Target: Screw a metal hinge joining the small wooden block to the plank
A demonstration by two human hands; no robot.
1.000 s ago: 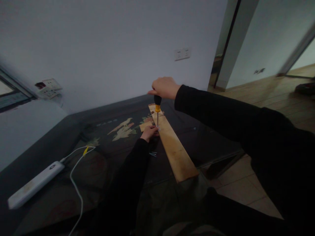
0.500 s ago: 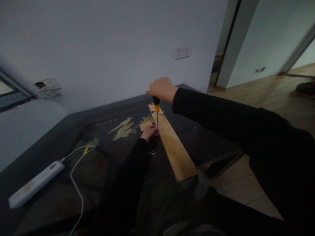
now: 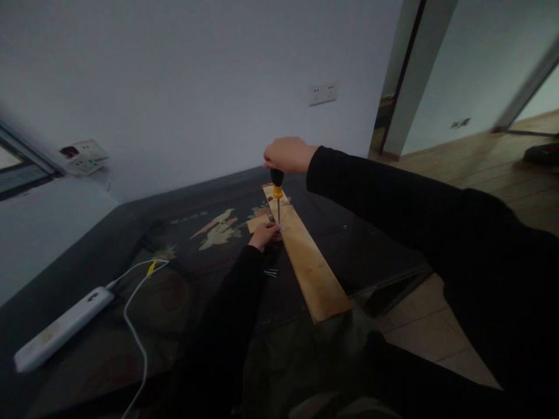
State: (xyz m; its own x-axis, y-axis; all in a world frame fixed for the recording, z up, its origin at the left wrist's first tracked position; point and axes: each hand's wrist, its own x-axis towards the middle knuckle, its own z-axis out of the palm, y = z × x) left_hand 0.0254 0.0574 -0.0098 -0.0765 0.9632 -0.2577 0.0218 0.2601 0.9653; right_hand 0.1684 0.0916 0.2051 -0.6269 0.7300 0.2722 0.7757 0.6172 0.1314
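My right hand is wrapped round the black end of a screwdriver with a yellow collar. The screwdriver stands upright, its shaft pointing down onto a long wooden board. Beside the shaft's lower end, my left hand is closed at the board's left edge, fingertips around a small pale piece too small to name. Near that hand lies a short flat piece of wood. Several screws rest on the dark table to the left of the board.
A white power strip with a white cable lies on the left of the dark table. Bird and flower pictures decorate the tabletop. Behind it rises a wall with sockets. The board's near end reaches the table's front edge.
My right hand has turned slightly on the screwdriver's handle, the wrist shifting a little. The left hand and board stay in place.
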